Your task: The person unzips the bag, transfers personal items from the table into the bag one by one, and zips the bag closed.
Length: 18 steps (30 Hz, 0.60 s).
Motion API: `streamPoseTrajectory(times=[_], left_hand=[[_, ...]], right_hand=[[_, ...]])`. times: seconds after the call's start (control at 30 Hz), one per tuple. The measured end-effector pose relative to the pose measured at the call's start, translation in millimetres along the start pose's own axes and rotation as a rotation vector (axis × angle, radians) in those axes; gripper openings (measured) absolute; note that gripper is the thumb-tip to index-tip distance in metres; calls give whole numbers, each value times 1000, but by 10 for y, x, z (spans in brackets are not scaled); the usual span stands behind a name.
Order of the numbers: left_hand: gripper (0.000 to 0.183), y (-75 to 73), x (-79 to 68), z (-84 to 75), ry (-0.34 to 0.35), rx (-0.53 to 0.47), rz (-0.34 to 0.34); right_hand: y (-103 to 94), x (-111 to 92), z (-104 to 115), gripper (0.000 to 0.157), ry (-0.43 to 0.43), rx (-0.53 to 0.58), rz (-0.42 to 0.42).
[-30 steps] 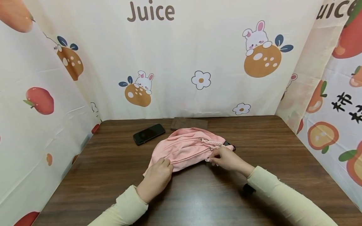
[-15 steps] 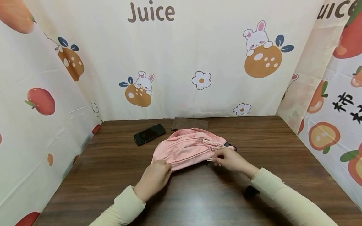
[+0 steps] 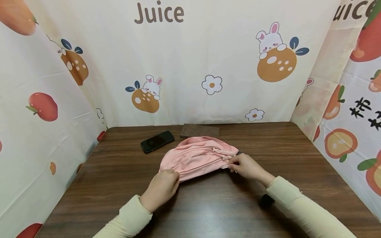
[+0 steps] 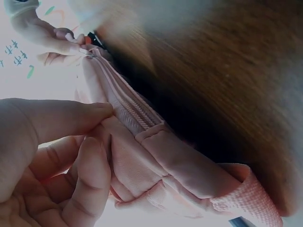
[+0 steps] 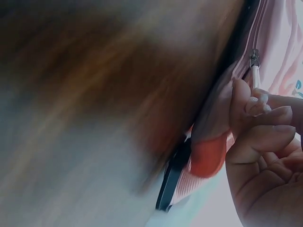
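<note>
A pink waist bag point(image 3: 196, 157) lies on the dark wooden table. My left hand point(image 3: 160, 189) pinches its left end; in the left wrist view, thumb and fingers grip the pink fabric point(image 4: 137, 177) beside the end of a zipper point(image 4: 125, 101). At the bag's right end, my right hand point(image 3: 247, 168) pinches a pale cord zipper pull point(image 5: 256, 78) between thumb and finger. The metal slider point(image 5: 254, 57) shows just above those fingertips. Along the front, the zipper line looks closed up. A second braided pull point(image 3: 224, 152) hangs from the upper zipper.
Behind the bag lie a black phone point(image 3: 157, 141), to the left, and a flat brown wallet-like piece point(image 3: 200, 130). A black buckle point(image 5: 174, 175) sits at the bag's right end. Fruit-print curtains point(image 3: 184, 59) enclose the table point(image 3: 208, 211) at the back and sides.
My right hand has moved a little to the right with the zipper pull. My left hand has shifted slightly left and down, still gripping the bag's end.
</note>
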<state>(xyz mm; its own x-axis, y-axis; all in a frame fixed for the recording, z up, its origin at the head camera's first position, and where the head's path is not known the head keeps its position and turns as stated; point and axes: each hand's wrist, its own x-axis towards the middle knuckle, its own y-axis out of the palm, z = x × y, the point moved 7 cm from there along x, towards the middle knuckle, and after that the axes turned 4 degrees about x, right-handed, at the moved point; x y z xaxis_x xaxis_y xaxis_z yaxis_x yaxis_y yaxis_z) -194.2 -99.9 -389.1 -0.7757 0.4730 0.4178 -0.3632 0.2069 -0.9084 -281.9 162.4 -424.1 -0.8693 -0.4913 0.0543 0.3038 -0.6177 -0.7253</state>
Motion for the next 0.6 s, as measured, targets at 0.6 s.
streamPoseTrajectory(times=[0.6], left_hand=[[29,3,-70,60,-30,-23,35]], right_hand=[[-126,-50,-68,16,14,-76,-70]])
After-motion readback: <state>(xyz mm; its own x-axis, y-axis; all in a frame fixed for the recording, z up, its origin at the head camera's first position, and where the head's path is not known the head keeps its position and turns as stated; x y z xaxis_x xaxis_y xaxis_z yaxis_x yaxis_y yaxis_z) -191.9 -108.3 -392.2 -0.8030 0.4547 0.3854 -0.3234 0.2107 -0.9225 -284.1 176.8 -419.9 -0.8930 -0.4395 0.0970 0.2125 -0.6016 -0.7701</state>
